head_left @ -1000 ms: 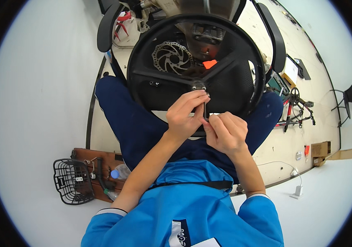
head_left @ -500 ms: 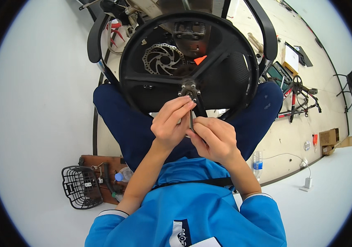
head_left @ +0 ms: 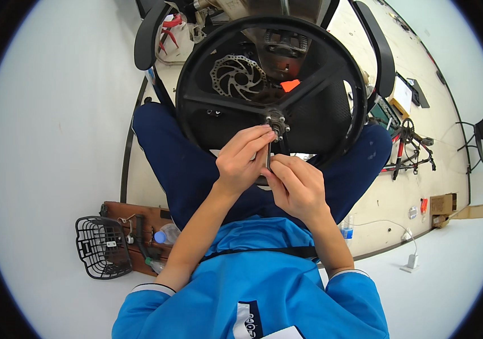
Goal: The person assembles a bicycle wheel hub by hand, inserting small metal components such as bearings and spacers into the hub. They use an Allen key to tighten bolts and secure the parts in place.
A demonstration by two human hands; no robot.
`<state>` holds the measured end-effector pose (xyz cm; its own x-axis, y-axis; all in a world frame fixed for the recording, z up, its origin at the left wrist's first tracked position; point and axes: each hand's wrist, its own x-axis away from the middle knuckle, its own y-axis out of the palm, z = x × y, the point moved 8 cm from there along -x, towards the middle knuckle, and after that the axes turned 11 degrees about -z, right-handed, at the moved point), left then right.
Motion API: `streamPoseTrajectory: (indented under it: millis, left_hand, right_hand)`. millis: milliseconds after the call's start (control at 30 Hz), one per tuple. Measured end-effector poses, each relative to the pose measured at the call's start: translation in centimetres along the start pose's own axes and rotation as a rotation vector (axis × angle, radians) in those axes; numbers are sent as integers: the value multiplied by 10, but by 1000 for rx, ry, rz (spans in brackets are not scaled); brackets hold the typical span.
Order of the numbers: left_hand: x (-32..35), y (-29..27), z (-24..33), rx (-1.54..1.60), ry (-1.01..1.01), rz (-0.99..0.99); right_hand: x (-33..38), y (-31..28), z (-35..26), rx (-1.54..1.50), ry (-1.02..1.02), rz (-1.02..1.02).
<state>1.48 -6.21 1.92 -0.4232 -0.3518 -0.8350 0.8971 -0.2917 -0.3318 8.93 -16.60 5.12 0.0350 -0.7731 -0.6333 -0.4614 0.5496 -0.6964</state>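
A black spoked wheel [head_left: 224, 103] rests across my thighs, its hub [head_left: 280, 125] ringed with small bolts and turned toward me. Just below the hub stands a thin dark rod that looks like a hex key [head_left: 268, 159]. The fingers of my left hand [head_left: 240, 161] are closed along its upper part, their tips touching the hub area. My right hand [head_left: 300, 183] pinches the rod's lower end between thumb and fingers. Whether the rod's tip sits in a bolt is hidden by my fingertips. Behind the spokes lie a silver brake rotor [head_left: 219, 81] and an orange piece [head_left: 290, 86].
Black armrests [head_left: 146, 42] flank the wheel, and a pedal [head_left: 286, 42] shows through it. At lower left are a wire basket [head_left: 99, 248] and a clear bottle [head_left: 168, 234]. Rightward lie a bicycle frame [head_left: 401, 151], another bottle [head_left: 347, 229] and a cardboard box [head_left: 442, 204].
The wheel and hub have shifted slightly right in view, and both hands still grip the hex key at the hub. The surroundings have shifted too as my head moved.
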Motion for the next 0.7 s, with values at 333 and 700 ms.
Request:
streamPoseTrajectory:
  millis: [333,700]
  left_hand:
    - [0,-2,-2,-13,15,26]
    - [-8,0,-1,-17,-10,-4]
  right_hand:
    - [-3,-3,3,-19,-9,-1]
    - [-11,-12,1,69,44,63]
